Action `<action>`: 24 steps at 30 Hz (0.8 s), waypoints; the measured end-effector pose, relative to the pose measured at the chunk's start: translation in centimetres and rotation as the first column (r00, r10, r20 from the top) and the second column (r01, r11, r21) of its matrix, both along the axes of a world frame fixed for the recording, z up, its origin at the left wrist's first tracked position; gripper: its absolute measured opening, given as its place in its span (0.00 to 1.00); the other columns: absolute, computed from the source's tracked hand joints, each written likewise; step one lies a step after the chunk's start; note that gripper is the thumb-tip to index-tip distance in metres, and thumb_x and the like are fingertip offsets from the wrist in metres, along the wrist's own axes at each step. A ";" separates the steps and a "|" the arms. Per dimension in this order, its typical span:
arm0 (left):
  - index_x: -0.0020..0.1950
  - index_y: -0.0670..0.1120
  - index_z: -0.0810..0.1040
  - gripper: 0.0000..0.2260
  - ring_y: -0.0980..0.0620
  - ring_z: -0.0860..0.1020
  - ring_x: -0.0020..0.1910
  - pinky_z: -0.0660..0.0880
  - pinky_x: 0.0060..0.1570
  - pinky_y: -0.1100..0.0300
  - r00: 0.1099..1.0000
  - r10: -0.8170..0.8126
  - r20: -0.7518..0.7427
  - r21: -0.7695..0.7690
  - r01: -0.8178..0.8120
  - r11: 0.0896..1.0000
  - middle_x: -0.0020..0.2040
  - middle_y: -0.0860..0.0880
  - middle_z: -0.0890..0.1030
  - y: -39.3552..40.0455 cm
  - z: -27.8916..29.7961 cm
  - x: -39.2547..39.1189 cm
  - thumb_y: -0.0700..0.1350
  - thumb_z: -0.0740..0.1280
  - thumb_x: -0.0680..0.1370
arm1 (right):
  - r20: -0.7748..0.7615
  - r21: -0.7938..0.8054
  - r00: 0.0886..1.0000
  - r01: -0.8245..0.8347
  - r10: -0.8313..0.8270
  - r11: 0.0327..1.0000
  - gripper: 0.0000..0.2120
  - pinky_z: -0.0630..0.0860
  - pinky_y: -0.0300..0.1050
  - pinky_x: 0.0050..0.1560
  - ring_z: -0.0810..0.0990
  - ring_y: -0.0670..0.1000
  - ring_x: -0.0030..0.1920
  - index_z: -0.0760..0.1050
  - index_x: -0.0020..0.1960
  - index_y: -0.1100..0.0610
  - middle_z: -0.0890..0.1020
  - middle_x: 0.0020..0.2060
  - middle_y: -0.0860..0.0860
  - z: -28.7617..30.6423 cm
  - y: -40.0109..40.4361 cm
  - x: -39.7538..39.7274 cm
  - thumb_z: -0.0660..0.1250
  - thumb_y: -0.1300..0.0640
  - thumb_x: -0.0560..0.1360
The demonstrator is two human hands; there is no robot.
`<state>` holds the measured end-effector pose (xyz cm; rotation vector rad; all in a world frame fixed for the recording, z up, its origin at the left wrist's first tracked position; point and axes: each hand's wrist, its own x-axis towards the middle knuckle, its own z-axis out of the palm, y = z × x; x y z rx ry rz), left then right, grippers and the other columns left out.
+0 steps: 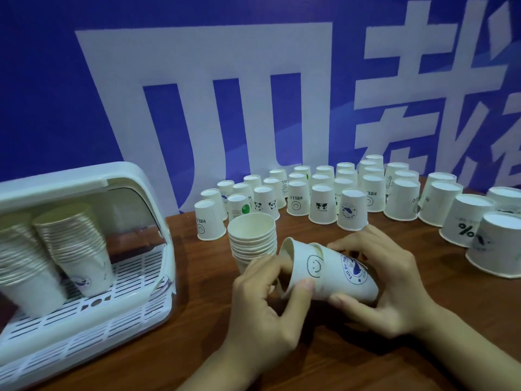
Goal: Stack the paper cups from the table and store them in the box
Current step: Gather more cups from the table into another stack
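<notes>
**Nesting two cups before they join the stack**

The left hand (262,289) holds a white paper cup with a line-drawn smiley face (303,266) on its side, its grip curled round the wall near the open mouth. The right hand (386,280) grips a white paper cup with a round blue stamp (351,273), fingers over the top and thumb beneath. Both cups lie tilted above the brown wooden surface (197,277), and the two appear partly nested; which sits inside the other is hard to tell.

To do this well, keep the two cup axes in line and slide them together gently; squeezing the thin walls would likely oval a rim and jam the fit. Light pressure at the base should seat it.

Just behind the hands stands an upright stack of plain white paper cups (251,241), the likely next stop. Many upturned white cups (322,204) wait in rows beyond. At the left, the white plastic box with a slotted tray (93,328) already holds two tall leaning stacks (73,244).
</notes>
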<state>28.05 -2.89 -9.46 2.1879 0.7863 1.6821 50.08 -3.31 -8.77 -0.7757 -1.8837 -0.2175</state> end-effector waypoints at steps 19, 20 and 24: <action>0.35 0.43 0.76 0.15 0.51 0.71 0.36 0.68 0.39 0.54 0.980 0.195 -0.047 0.309 -0.171 0.935 0.35 0.53 0.74 0.9 1.6 -2.4 0.46 0.66 0.80 | -0.279 -0.136 0.960 -0.010 -0.029 0.991 0.19 0.71 0.36 0.43 0.80 0.46 0.42 0.78 0.53 0.57 0.81 0.43 0.41 -0.8 0.4 1.2 0.69 0.44 0.70; 0.34 0.42 0.77 0.14 0.51 0.71 0.36 0.67 0.40 0.55 0.970 0.201 -0.134 0.374 -0.138 0.917 0.34 0.52 0.75 1.0 1.4 -2.3 0.45 0.68 0.79 | -0.289 -0.142 0.957 -0.008 -0.034 0.990 0.19 0.71 0.36 0.43 0.80 0.46 0.42 0.78 0.53 0.57 0.81 0.43 0.40 -0.8 0.5 1.2 0.68 0.44 0.70; 0.40 0.43 0.83 0.11 0.50 0.74 0.40 0.70 0.45 0.53 0.949 0.146 -0.280 0.371 -0.034 0.928 0.38 0.52 0.79 1.7 0.3 -1.4 0.47 0.71 0.79 | -0.286 -0.180 0.958 -0.026 -0.027 0.983 0.19 0.71 0.34 0.43 0.80 0.45 0.41 0.78 0.53 0.56 0.81 0.43 0.41 -0.9 0.5 1.0 0.68 0.43 0.71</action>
